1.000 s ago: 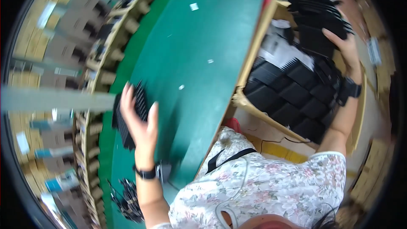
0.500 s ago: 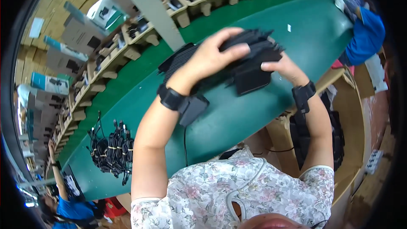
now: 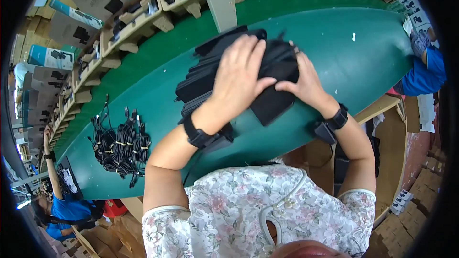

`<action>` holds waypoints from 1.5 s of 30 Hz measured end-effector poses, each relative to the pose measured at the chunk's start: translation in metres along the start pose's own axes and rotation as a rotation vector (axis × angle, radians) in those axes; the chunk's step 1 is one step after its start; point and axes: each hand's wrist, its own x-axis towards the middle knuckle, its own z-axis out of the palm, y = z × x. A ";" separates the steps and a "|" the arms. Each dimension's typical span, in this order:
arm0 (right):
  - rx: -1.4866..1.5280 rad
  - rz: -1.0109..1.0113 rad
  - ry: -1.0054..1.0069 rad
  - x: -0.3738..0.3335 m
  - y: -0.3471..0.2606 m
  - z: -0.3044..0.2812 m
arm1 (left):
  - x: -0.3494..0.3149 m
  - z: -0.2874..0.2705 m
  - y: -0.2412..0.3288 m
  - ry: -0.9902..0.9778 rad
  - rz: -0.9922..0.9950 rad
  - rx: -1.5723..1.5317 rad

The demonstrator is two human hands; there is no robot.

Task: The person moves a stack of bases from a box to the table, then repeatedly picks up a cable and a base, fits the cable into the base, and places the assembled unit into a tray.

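Note:
A thick bunch of flat black pieces [image 3: 276, 110] rests at the middle of the green table, held between my two hands; their exact kind cannot be made out. My left hand [image 3: 243, 69] lies over the left side of the bunch, fingers pointing away and thumb pressed against it. My right hand [image 3: 308, 81] grips the right side, its thumb on the near face and its fingertips partly hidden behind. Beside my left hand, more flat black pieces [image 3: 195, 82] lie in overlapping rows. Both wrists wear black straps with small boxes.
Bundled black cables [image 3: 122, 143] lie on the green table [image 3: 334, 52] at left. Cardboard trays of small devices [image 3: 131, 26] line the far side, past a pale post [image 3: 217, 0]. An open carton [image 3: 389, 148] stands at right. Blue-clad people work at far left [image 3: 71, 210] and right [image 3: 425, 71].
My hands have brought the bunch of black pieces nearer, lowering it beside the rows on the table. The view has shifted, showing more of the rows.

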 end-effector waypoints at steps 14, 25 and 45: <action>-0.454 -0.121 0.244 -0.026 -0.047 0.007 | -0.143 -0.057 0.023 -0.388 0.097 0.032; -0.469 0.121 -0.169 -0.075 -0.085 -0.006 | -0.226 -0.085 0.010 -0.189 -0.296 -0.038; -0.271 0.424 0.217 -0.074 -0.032 0.001 | -0.237 -0.114 -0.007 -0.082 -0.206 0.125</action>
